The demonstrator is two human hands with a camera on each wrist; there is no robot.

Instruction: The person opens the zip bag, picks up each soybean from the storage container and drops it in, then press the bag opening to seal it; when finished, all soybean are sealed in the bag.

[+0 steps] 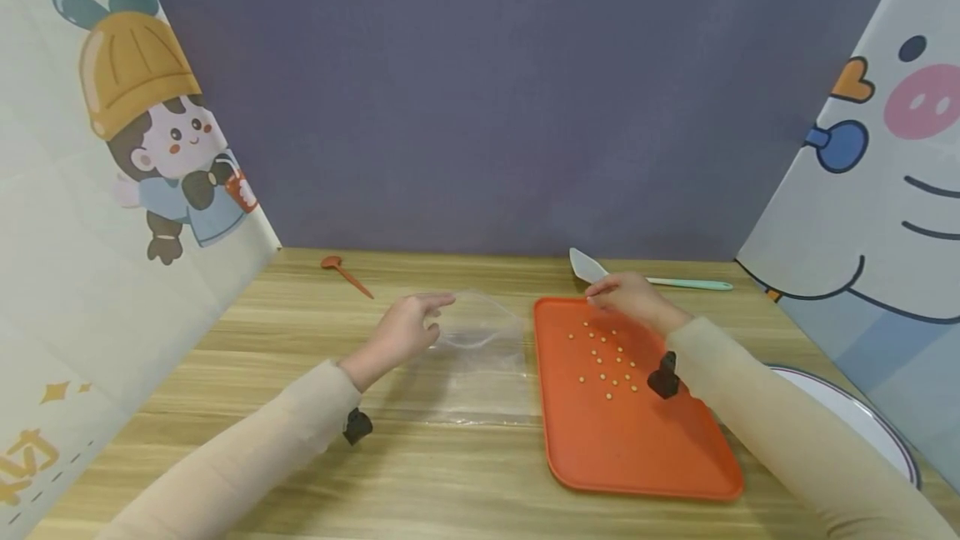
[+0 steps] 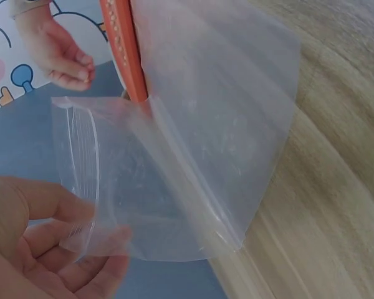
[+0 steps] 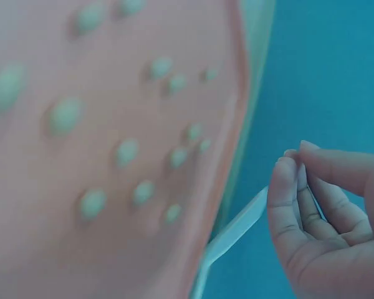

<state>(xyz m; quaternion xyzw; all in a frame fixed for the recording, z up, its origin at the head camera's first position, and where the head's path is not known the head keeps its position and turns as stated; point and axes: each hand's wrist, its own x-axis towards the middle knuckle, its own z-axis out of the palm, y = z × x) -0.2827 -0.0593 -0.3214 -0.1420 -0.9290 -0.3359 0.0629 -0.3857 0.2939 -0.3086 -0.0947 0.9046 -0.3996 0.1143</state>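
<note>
My left hand (image 1: pixel 401 330) holds a clear zip bag (image 1: pixel 483 394) by the side of its mouth. The mouth gapes upward while the lower part lies over the wooden table; the zip strip (image 2: pixel 95 156) runs beside my fingers in the left wrist view. My right hand (image 1: pixel 633 298) is raised over the far edge of an orange tray (image 1: pixel 637 457), thumb and fingertips brought together. I cannot tell whether something small sits between those fingertips. Several small, round, pale yellow beans (image 3: pixel 65 115) are scattered on the far half of the tray.
A spatula with a white blade (image 1: pixel 587 267) and mint handle (image 1: pixel 693 283) lies behind the tray. At the back left is a small reddish spoon (image 1: pixel 348 277). A white, dark-rimmed plate (image 1: pixel 847 411) stands at the right under my forearm. Fabric walls border the table.
</note>
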